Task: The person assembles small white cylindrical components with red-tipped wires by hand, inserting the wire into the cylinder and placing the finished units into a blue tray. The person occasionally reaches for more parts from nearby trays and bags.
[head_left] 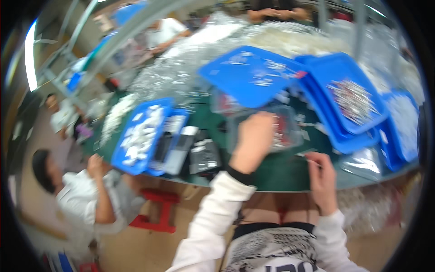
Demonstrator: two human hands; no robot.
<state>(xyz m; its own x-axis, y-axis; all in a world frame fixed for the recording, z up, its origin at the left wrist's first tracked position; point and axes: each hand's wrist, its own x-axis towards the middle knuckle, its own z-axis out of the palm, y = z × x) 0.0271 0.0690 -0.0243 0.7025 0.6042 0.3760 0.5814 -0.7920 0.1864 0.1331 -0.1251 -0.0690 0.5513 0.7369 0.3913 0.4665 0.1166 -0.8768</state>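
My left hand [254, 138] is over a clear plastic box [234, 119] on the green table. Its fingers are curled down at the box's contents, and what they hold, if anything, is hidden. Inside the box, beside the hand, lie small red and silvery parts [282, 131], blurred. My right hand [322, 177] is lower and to the right, near the table's front edge. Thumb and forefinger are pinched at a small thin pale piece [301, 155], too blurred to name. A few similar slim pieces [312, 124] lie on the table right of the box.
A tilted blue tray [217, 68] with small pale pieces lies behind the box. Stacked blue trays [351, 68] hold silvery parts at right. White parts fill a blue tray [118, 156] at left, beside a black box [204, 156]. A person [86, 195] sits at left; others are behind.
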